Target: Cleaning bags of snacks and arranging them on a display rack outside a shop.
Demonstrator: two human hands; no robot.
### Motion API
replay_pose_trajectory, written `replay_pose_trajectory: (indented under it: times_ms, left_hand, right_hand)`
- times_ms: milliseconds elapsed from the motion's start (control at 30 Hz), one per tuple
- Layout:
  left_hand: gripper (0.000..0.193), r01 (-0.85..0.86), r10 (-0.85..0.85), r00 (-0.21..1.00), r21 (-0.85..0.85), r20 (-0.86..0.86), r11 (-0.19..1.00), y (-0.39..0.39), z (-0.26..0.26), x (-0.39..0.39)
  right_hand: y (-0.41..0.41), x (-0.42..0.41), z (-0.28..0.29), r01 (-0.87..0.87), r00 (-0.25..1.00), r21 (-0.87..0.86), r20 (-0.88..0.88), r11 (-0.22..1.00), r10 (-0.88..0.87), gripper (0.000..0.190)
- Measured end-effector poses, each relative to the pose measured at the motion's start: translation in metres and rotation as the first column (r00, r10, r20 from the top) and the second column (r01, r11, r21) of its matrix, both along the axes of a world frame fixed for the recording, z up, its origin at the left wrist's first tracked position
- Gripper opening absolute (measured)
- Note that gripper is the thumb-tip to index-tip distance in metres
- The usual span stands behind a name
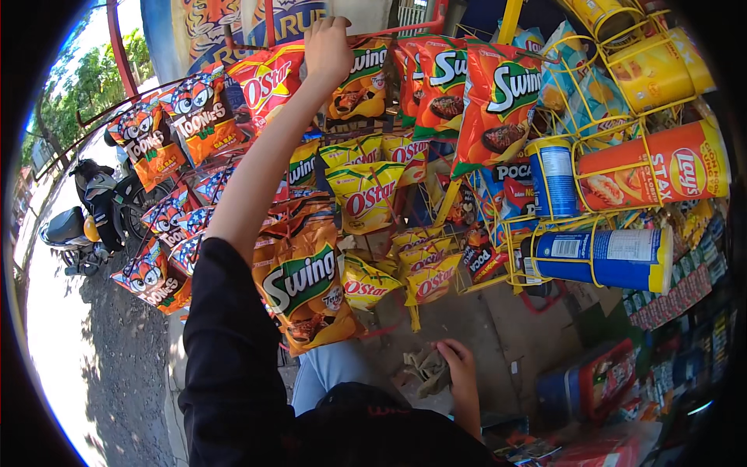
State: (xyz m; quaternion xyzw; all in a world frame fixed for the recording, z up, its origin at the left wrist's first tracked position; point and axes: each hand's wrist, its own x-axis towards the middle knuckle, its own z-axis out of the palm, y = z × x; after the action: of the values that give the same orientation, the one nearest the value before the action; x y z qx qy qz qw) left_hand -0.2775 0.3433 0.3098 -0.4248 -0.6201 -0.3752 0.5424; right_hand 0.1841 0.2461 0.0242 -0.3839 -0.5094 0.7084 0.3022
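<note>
My left hand (pixel 328 49) is raised at the top of a snack rack, by the red metal rail (pixel 397 29). A red O'Star chip bag (pixel 268 82) hangs on its left, an orange Swing chip bag (pixel 359 82) on its right. The fingers curl away from me, so what they touch is hidden. Low in front of my body, my right hand (pixel 459 365) pinches a crumpled olive-brown cloth (pixel 429 372). Between the hands hang yellow O'Star bags (pixel 367 195) and a large orange Swing bag (pixel 306 286).
Several Toonies snack bags (pixel 201 117) hang at left. A yellow wire rack (pixel 595 219) on the right carries chip canisters, including an orange Lay's Stax can (pixel 653 166). A motorbike (pixel 99 210) is parked on the roadside. Boxed goods (pixel 589 379) stand low at right.
</note>
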Motion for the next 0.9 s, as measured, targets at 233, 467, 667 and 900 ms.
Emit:
replay_pose_trajectory:
  times_ms: [233, 467, 667, 900]
  left_hand:
    - [0.037, 0.44, -0.374, 0.884, -0.23, 0.279, 0.868, -0.048, -0.059, 0.103]
    - [0.093, 0.88, -0.463, 0.318, -0.076, 0.827, 0.468, -0.026, -0.05, 0.175]
    - [0.093, 0.855, -0.547, 0.177, 0.147, 0.818, 0.497, 0.014, -0.056, 0.197]
    - [0.07, 0.857, -0.7, 0.031, 0.342, 0.713, 0.386, 0.034, -0.056, 0.196]
  right_hand:
    - [0.012, 0.043, -0.018, 0.189, 0.982, -0.157, 0.008, 0.969, -0.191, 0.013]
    - [0.016, 0.023, -0.012, 0.17, 0.984, -0.059, -0.038, 0.984, -0.173, 0.013]
    - [-0.003, 0.033, -0.017, 0.123, 0.992, -0.184, 0.002, 0.975, -0.125, 0.014]
    - [-0.004, 0.04, -0.017, 0.082, 0.997, -0.09, 0.008, 0.993, -0.082, 0.014]
